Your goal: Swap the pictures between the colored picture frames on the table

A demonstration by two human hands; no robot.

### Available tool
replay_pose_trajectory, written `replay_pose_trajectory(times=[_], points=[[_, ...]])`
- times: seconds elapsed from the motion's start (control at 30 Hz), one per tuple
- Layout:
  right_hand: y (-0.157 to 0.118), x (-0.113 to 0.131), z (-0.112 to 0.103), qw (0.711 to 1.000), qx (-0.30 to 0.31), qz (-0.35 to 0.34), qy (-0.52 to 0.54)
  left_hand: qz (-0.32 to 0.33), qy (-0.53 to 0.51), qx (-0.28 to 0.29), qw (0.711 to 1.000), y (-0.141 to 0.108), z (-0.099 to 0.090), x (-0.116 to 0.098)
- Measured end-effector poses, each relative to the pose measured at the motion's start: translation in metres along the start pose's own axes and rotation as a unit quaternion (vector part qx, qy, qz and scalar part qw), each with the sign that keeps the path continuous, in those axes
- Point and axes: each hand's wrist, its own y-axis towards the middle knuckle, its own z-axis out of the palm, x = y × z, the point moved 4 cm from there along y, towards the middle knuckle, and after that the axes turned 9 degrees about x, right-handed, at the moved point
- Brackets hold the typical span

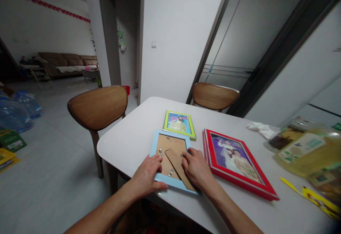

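Note:
A light blue photo frame [174, 181] lies face down near the table's front edge, its brown backing board [165, 141] showing. Small metal turn clips [171, 172] sit around the board, and a brown stand leg [176, 164] runs slantwise across it. My left hand [147, 173] grips the frame's lower left corner, thumb along the bottom edge and fingers over the left side. At the right side, my right hand [195, 166] has its fingers curled over the frame's edge and onto the board beside a clip. Its fingertips partly hide what they press.
Beyond the blue frame lies a lime green photo frame [193, 131]. Stacked red photo frames [239, 177] are on the right. Farther right are an oil bottle [301, 152], a white tissue [262, 129] and a yellow cutter-like tool [319, 202]. Wooden chairs [99, 106] stand around the table.

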Motion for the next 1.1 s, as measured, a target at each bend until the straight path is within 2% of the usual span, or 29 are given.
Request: replay_pose_trajectory(times=[0.27,0.47,0.6,0.73,1.1], points=[[-0.003,0.002,0.001,0.999,-0.015,-0.015,0.026,0.021,0.003,-0.025,0.999,0.002,0.004,0.004],[0.012,0.043,0.006,0.990,-0.005,-0.117,0.082,0.035,-0.011,-0.030,0.999,0.001,-0.002,-0.001],[0.024,0.060,0.008,0.988,0.019,-0.141,0.061,0.034,-0.018,-0.021,0.999,0.000,-0.005,-0.003],[0.025,0.062,0.011,0.986,0.042,-0.158,0.032,0.034,-0.017,-0.020,0.999,0.001,-0.004,-0.002],[0.023,0.062,0.012,0.981,0.038,-0.183,0.047,0.028,-0.023,-0.020,0.999,0.000,-0.003,0.000]])
